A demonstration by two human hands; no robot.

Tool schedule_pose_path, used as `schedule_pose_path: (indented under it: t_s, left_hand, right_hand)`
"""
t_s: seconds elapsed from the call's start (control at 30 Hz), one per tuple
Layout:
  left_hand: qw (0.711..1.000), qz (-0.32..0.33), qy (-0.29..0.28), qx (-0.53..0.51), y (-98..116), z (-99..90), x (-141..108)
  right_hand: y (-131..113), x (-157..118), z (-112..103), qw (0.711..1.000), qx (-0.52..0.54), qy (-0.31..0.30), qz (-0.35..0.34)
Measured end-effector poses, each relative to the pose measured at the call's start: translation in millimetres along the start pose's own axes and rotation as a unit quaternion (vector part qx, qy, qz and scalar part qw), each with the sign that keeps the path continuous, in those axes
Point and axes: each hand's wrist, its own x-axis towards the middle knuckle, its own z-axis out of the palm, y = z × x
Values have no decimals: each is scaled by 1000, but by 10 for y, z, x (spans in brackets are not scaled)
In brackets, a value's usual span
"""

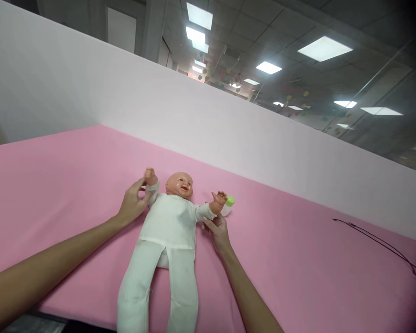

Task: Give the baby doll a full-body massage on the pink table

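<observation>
A baby doll point(169, 222) in a white top and white trousers lies face up, its head toward the partition and its legs toward me. My left hand point(133, 201) is closed on the doll's raised arm at the left, around the sleeve near the wrist. On the other side, my right hand point(217, 231) grips the underside of the doll's other sleeve, with the thumb against the cloth and the fingers partly hidden. Just behind that doll hand stands a small container with a green lid point(230, 201), partly covered.
The doll rests on a pink-covered surface point(280, 259). A white partition point(201, 120) runs along its back. A thin black cable point(377, 239) lies at the right. At the lower left the front edge of the pink surface shows.
</observation>
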Motion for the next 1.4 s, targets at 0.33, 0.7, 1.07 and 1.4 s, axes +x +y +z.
schedule_pose_path:
  t_s: [0.33,0.7,1.07,1.4]
  left_hand:
    - [991,-92,95,-23,-86,-35,79]
    - [977,-139,113,118,-186,-74,96]
    - [965,-134,43,223,-314,-81,78]
    - [937,-68,1,344,-288,-73,79]
  right_hand:
    - [-124,-23,6,985,-11,165,-45]
    - [30,149,-384,954,-32,291,68]
    - [53,181,-727,886,-388,234,99]
    - [-99,180,-687,802,-535,181,197]
